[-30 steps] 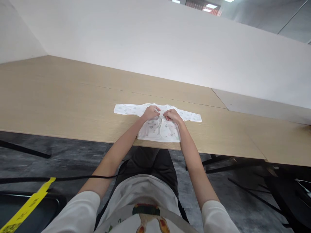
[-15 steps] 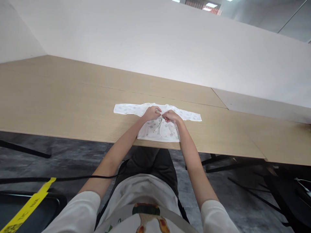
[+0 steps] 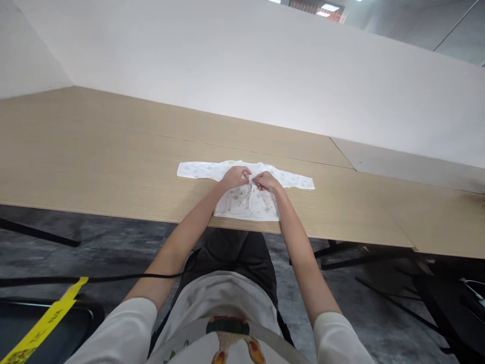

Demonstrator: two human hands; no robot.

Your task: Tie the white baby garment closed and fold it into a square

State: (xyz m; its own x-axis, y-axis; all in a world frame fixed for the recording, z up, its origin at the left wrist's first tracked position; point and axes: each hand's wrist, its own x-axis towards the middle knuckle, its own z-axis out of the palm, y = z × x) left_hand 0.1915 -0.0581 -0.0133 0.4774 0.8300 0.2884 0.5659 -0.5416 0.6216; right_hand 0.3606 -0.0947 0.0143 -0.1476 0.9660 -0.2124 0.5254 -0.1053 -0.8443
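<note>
A small white long-sleeved baby shirt [image 3: 246, 205] with a faint print lies flat, its sleeves spread to both sides and its hem near the table's front edge. Both hands meet at its front opening, a little below the neckline. My left hand [image 3: 235, 177] has thumb and fingers pinched on the cloth of the front edge. Beside it, almost touching, my right hand [image 3: 265, 181] is curled and pinches the same edge from the right. Whatever fastener may lie between the fingertips is too small and covered to make out.
The shirt rests on a long wooden table [image 3: 113, 151] with a white partition [image 3: 227, 65] behind it. A black chair [image 3: 45, 323] with a yellow tag [image 3: 49, 321] stands low at left. A black cable [image 3: 113, 277] crosses by my left arm. Dark furniture [image 3: 443, 303] stands at lower right.
Little differs. The fingers of both hands have shifted very slightly at the shirt's front edge, and the shirt stays in place.
</note>
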